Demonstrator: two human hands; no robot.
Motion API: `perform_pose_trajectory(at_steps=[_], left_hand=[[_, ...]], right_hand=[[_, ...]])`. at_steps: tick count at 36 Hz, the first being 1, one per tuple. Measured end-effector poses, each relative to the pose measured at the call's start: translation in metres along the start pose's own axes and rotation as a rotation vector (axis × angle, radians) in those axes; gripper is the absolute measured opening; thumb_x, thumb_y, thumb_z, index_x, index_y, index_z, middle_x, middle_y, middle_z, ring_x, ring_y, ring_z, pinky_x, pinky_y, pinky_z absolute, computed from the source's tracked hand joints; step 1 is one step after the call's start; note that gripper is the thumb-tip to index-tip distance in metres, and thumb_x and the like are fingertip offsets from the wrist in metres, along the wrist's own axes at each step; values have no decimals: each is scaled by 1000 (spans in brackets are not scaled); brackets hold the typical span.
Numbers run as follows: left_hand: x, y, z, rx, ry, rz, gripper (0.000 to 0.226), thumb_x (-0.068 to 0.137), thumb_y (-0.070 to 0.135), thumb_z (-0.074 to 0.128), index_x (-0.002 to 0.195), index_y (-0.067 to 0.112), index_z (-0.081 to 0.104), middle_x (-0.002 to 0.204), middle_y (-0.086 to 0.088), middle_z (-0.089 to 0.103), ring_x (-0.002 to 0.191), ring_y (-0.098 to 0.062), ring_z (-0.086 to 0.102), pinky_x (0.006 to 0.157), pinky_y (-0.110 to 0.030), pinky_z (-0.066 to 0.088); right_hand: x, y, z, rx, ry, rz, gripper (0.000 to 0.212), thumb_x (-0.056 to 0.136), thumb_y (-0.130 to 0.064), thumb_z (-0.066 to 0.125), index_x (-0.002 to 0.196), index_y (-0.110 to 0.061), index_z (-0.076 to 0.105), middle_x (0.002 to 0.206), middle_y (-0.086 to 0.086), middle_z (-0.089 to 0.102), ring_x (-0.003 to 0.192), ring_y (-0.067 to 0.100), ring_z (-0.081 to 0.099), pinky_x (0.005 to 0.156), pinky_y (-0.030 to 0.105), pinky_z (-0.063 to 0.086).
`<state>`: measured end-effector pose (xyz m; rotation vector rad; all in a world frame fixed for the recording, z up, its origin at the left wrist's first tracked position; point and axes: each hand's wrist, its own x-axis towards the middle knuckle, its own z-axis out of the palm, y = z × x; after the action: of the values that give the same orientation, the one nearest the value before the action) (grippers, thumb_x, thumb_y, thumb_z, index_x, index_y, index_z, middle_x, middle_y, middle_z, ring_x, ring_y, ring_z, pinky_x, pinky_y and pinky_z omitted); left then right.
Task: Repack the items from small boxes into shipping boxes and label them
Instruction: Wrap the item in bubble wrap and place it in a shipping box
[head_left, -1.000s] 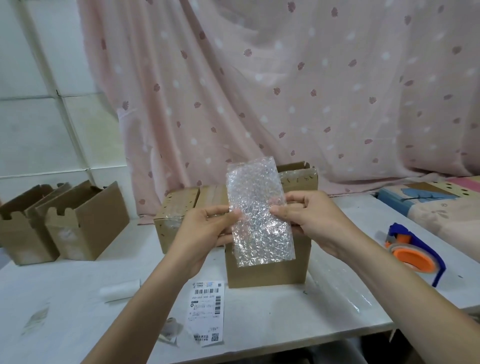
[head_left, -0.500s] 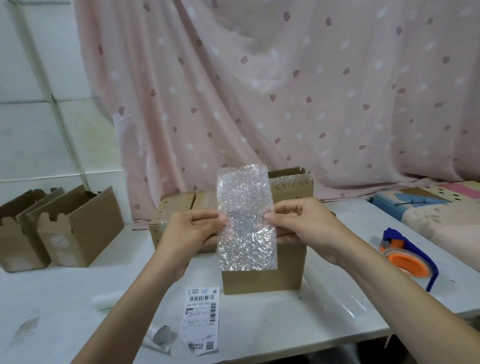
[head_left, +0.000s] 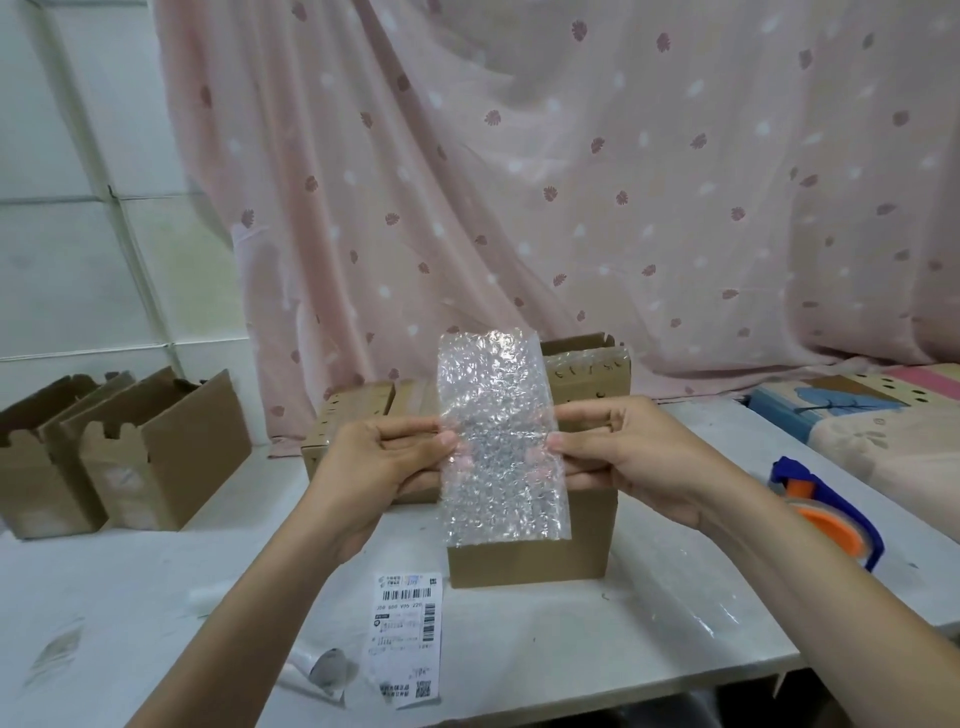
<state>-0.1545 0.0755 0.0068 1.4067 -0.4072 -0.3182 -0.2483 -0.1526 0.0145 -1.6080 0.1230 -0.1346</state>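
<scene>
Bubble wrap sheet (head_left: 498, 441): held upright in the air, above the tabletop and in front of the open shipping box; lower edge hung over the box's front wall.
Left hand (head_left: 384, 467): pinched the sheet's left edge, thumb on the near face, fingers behind.
Right hand (head_left: 623, 457): pinched the sheet's right edge in the same way, thumb in front, fingers behind.
Shipping box (head_left: 530, 564): brown cardboard, open at the top, stood on the tabletop directly behind the sheet; rear flap raised, with bubble wrap visible at its top edge. Contents hidden by the sheet and the hands.
Second box (head_left: 358, 415): brown cardboard, just left of and behind the shipping box, partly hidden by the left hand.
Shipping label (head_left: 408, 639): white, printed with barcodes and a QR code, lay flat on the tabletop near the front edge, left of the shipping box.
Tape dispenser (head_left: 821, 512): blue frame with orange core, lay on the tabletop to the right, well apart from the box.
Open cardboard boxes (head_left: 156, 457): 2 seen, side by side at the far left of the tabletop.
Tabletop (head_left: 156, 597): white.
Curtain (head_left: 571, 182): pink with leaf print, hung behind the tabletop.
</scene>
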Motion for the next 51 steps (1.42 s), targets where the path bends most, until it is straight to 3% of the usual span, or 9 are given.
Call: perform_pose_trajectory(at_steps=[4,8,19,23,28,33,39,46,51], left_hand=[[-3,3,2,-22,10,7,27,81,-2,73,108,-6,71,87,-18,76,65,-11,70,55,-16,55],[-6,4,4,-55,14,-17,24,83,-6,70,107,-8,71,77,-12,75,54,-10,66,51,-14,51],[-6,6,8,-191,58,-49,26,82,-11,69,105,1,67,80,-10,77,63,-11,72,54,-16,55],[-5,5,7,-190,53,-68,29,81,-11,70,109,-3,67,85,-14,77,65,-14,73,54,-18,56],[-6,4,8,-173,47,-49,17,87,-14,61,87,1,70,76,-12,75,62,-15,73,53,-18,56],[-8,5,8,-103,-19,17,22,92,-15,52,84,-2,69,75,-6,76,58,-8,69,52,-12,52],[-6,0,6,-11,-44,113,30,94,-11,54,82,3,77,82,-8,76,69,-8,71,62,-12,53],[-5,-5,4,176,-11,240,33,92,-10,58,78,11,80,87,-7,78,78,-9,70,70,-16,54],[-6,-6,0,225,-27,247,30,91,-11,59,78,9,78,78,-3,75,69,-6,64,66,-15,50]], right_hand=[[-4,0,0,99,-64,-6,40,91,3,65,128,-11,67,111,18,74,105,34,71,88,40,60],[-4,1,1,138,-54,-12,42,90,4,64,129,-12,66,111,21,73,105,34,71,91,43,58],[1,5,3,278,9,9,40,88,11,62,124,-6,69,106,23,74,80,27,75,76,39,63],[1,6,6,331,41,25,36,88,15,60,123,8,64,82,16,71,53,16,66,55,26,58],[0,4,6,312,60,32,28,90,16,56,117,14,63,72,13,71,51,14,65,56,25,58],[-1,-1,9,289,49,17,20,92,17,51,108,15,64,60,8,67,44,11,61,52,23,57],[-2,-4,12,327,37,26,23,92,11,48,107,14,67,89,21,72,67,23,70,64,30,61],[-8,-6,11,246,-15,76,41,95,-39,63,100,1,69,100,19,74,91,29,72,80,37,62],[-15,-8,11,133,5,55,25,86,-1,72,110,2,67,98,16,76,84,22,75,65,27,60]])
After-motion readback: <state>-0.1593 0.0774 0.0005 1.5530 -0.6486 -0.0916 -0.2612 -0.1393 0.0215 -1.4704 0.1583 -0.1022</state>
